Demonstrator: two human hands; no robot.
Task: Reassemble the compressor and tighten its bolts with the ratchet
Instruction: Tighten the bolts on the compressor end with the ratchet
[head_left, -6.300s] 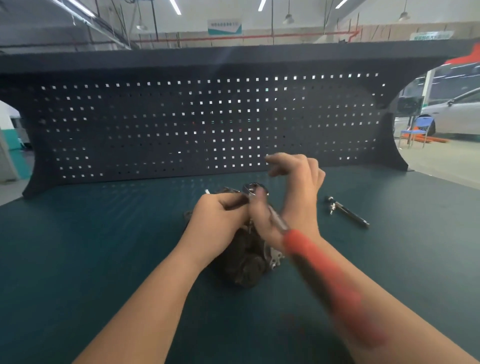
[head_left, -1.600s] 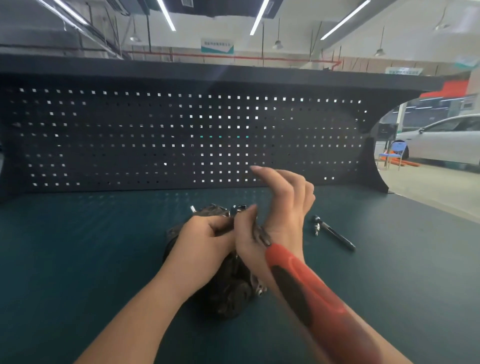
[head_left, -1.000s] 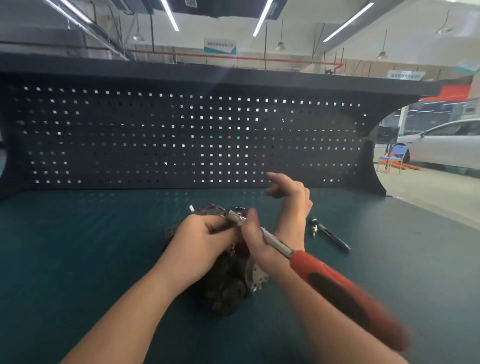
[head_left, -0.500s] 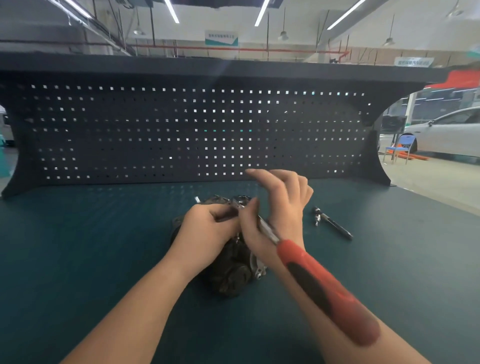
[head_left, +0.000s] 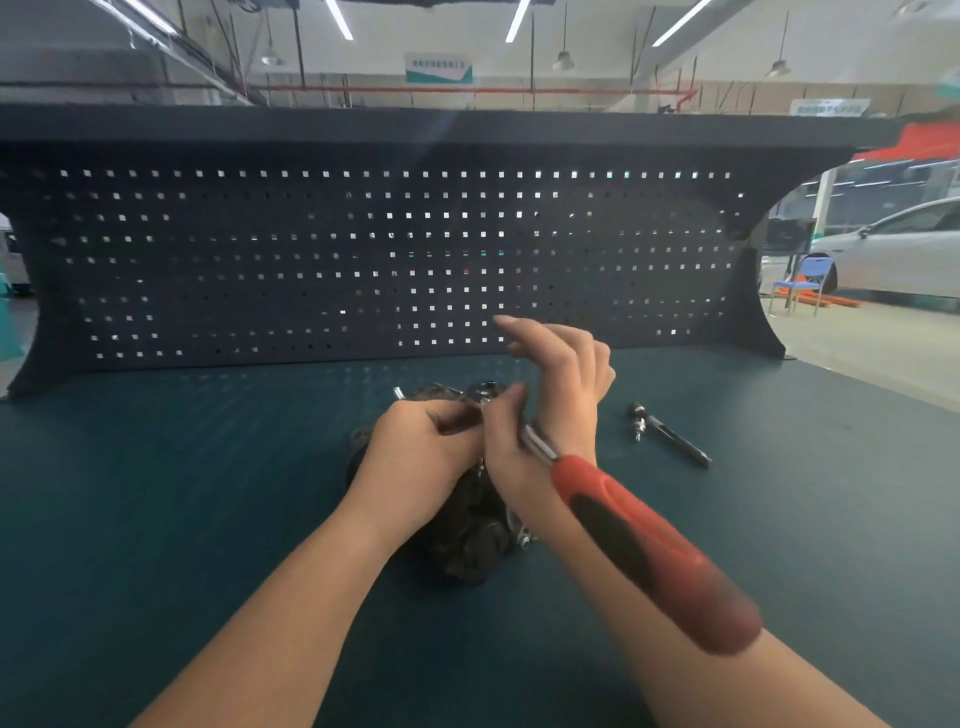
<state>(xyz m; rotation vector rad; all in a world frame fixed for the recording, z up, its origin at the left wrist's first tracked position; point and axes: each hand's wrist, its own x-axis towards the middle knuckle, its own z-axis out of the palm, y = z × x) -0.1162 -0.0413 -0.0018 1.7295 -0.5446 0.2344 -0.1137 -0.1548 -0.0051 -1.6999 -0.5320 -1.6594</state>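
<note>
The compressor (head_left: 467, 525) sits mid-bench on the green mat (head_left: 156, 519), a bit in front of the pegboard (head_left: 311, 260). Left hand (head_left: 415, 462) grips its top. Right hand (head_left: 545, 395) pinches the ratchet (head_left: 644, 545) shaft, its other fingers loosely curled; the red handle points back at the camera. A spare tool (head_left: 670, 436) lies just right of the compressor.

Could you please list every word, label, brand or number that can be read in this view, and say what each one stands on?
No text here is legible.
White and teal hanging sign under the ceiling: its line of characters is too blurred to read.
White and green sign at upper right: also too blurred.
Red and black ratchet handle, dark metal compressor and black pegboard: no marking visible.
</note>
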